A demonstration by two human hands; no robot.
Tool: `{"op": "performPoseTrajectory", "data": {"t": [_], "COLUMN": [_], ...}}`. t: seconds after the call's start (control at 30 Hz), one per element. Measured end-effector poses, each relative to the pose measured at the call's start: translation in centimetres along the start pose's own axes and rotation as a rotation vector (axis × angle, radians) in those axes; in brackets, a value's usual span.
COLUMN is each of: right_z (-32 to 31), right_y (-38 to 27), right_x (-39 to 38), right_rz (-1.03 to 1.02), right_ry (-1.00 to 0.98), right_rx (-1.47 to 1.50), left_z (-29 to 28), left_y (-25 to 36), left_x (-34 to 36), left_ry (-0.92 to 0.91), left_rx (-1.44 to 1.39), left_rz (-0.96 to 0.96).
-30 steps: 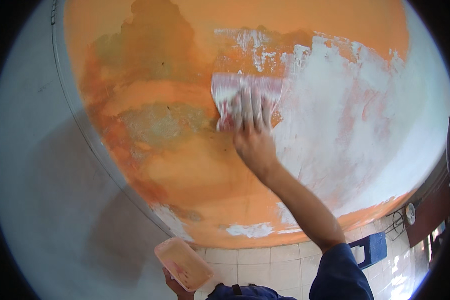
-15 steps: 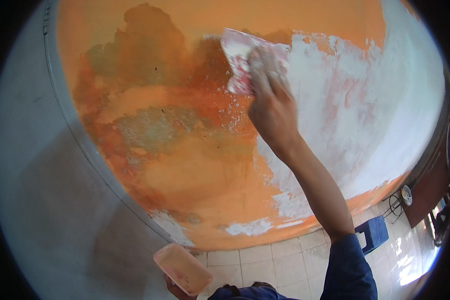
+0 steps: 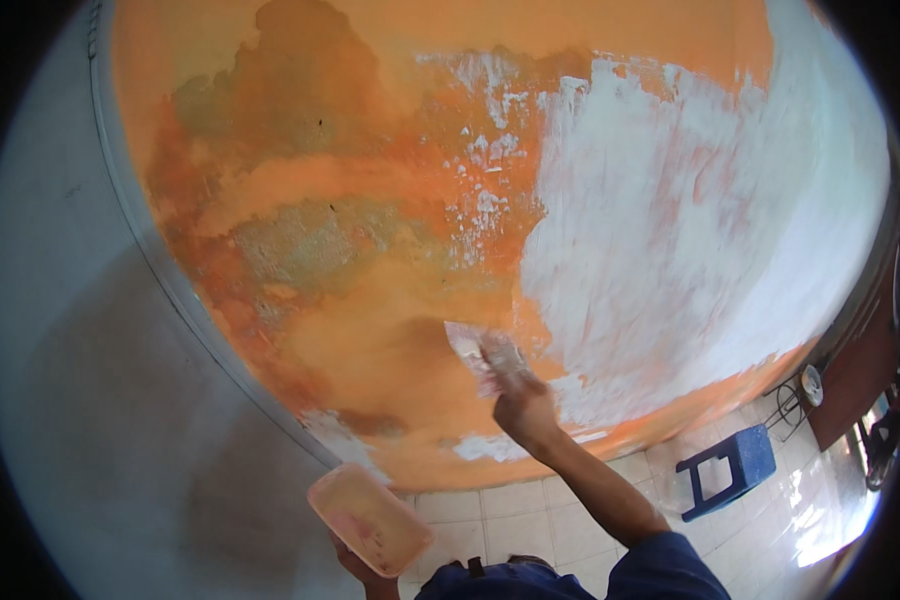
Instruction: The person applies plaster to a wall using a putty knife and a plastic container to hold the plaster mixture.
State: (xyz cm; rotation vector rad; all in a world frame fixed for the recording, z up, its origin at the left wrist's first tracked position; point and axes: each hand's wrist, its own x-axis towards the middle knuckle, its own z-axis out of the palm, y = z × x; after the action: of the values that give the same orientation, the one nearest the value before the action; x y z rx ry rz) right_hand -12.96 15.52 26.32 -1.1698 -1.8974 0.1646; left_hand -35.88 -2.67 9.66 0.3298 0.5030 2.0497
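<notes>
My right hand (image 3: 523, 408) grips a thin, flat putty spreader (image 3: 466, 352), pinkish and smeared with white. It is low on an orange wall (image 3: 370, 340), left of the broad coat of white filler (image 3: 640, 230). Broken white streaks (image 3: 488, 150) run down the damp-stained orange above it. At the lower left, my left hand (image 3: 365, 570) holds a shallow peach-coloured plastic tub (image 3: 395, 515) from below. The tub is tilted, with pinkish residue on its inside. Its body hides most of my left fingers.
A grey side wall (image 3: 60, 300) meets the orange wall at the left corner. Pale floor tiles (image 3: 515, 498) lie below. A blue plastic stool (image 3: 748, 468) stands at the lower right, near a thin metal stand (image 3: 788, 412) and a dark reddish-brown panel (image 3: 858, 385).
My right hand has swept the spreader down from the upper wall. Fresh white streaks now show where it was. The tub has stayed almost in place in my left hand.
</notes>
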Motion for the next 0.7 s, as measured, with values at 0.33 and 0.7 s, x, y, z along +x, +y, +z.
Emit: {"op": "performPoseTrajectory", "data": {"t": [0.33, 0.7], "right_z": [-6.3, -12.2], "right_y": [0.0, -6.2], "right_x": [2.4, 18.2], "right_rz": [0.544, -0.527], "right_ry": [-0.005, 0.787], "right_rx": [1.627, -0.229], "left_z": [-1.6, -5.0], "left_y": [-0.8, -0.8], "left_x": [-1.3, 0.7], "left_ry": [-0.102, 0.254], "left_rx": [0.841, -0.046], "left_rz": [0.276, -0.182]}}
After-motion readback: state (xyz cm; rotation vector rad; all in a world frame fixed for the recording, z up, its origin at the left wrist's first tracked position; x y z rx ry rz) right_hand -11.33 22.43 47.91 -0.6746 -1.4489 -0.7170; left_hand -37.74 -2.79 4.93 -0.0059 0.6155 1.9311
